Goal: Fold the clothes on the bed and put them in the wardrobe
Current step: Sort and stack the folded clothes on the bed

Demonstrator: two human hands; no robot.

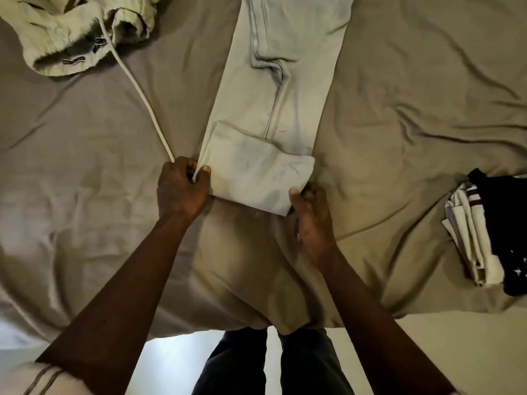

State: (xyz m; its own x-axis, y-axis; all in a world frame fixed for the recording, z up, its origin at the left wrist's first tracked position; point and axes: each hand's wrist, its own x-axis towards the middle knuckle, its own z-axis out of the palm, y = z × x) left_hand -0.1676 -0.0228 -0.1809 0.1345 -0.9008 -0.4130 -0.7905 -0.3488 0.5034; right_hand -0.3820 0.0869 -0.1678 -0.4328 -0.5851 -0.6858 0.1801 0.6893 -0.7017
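- The pale trousers [273, 89] lie flat and lengthwise on the bed [413, 95], running from the person's edge of the bed to the top of the view. Their near end is turned back on itself in a short fold.
- The left hand [181, 189] is at the left near corner of the trousers. Its grip is clamped on the cloth edge there, with the thumb over the fold and the fingers curled round the side.
- The right hand [312, 220] is at the right near corner of the trousers. Its grip is also closed on the fold, with the thumb pressed on top of the cloth and the fingers tucked in beside and under the edge.
- A crumpled pale green garment [65, 32] lies well to the left of the trousers, at their far end.
- A light cord [137, 89] runs from that garment across the sheet to the knuckles of the left hand, just left of the trousers. Whether the hand holds it cannot be told.
- A folded stack [490, 232] of cream and dark clothes lies well to the right of the trousers' near end.
- The person's dark-clad legs [236, 366] stand off the bed, below the trousers' near end.
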